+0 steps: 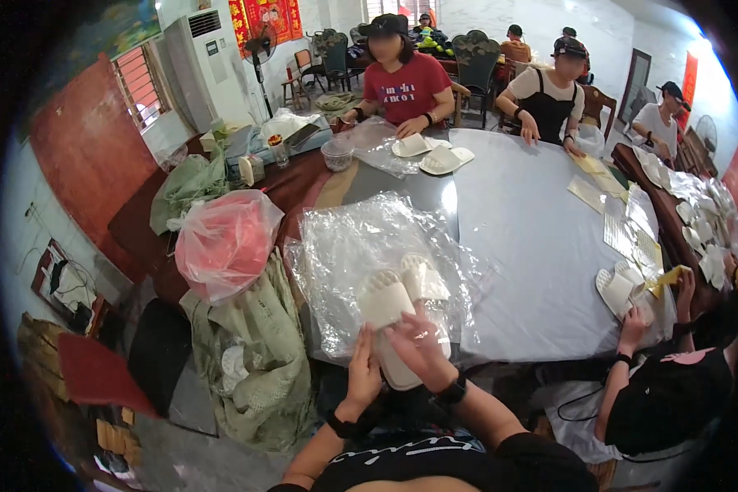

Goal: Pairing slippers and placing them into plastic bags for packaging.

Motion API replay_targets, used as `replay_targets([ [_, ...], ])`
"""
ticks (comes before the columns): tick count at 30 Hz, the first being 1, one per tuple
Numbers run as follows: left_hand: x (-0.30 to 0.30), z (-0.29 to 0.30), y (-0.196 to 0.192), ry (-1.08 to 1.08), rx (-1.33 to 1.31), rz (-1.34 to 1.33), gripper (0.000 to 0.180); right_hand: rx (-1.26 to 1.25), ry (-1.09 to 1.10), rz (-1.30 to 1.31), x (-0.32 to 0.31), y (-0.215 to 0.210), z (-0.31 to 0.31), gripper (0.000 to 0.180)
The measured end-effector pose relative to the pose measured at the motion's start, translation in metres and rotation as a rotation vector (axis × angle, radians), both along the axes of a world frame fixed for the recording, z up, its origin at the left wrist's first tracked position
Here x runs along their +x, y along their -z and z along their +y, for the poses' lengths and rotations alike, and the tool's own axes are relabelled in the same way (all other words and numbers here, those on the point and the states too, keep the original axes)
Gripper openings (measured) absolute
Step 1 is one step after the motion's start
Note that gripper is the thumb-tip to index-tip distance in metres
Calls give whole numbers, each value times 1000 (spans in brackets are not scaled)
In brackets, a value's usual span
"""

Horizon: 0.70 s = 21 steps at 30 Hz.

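White slippers (398, 299) lie paired at the table (533, 246) edge; left hand (363, 369) and right hand (418, 344) pinch them together on clear plastic bags (344, 246).

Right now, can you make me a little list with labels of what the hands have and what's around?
left hand: holds the near end of a white slipper
right hand: rests on the same slipper
second slipper: lies beside the first
under them: clear plastic bags
table: round, grey cover
to the left: pink bag, green sack
others: people seated around the table with more slippers
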<state>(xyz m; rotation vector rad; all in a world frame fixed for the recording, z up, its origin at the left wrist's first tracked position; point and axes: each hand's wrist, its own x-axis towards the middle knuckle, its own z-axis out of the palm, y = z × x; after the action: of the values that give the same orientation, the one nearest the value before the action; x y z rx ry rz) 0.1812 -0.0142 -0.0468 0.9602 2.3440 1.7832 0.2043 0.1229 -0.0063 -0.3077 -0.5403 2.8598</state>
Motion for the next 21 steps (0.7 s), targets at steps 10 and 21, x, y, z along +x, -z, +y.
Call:
replay_targets([
  [10, -1, -6, 11, 88, 346, -455, 53, 760, -10, 152, -50, 56, 6, 33],
  [21, 2, -9, 8, 52, 332, -509, 50, 2202, -133, 154, 24, 31, 27, 55],
])
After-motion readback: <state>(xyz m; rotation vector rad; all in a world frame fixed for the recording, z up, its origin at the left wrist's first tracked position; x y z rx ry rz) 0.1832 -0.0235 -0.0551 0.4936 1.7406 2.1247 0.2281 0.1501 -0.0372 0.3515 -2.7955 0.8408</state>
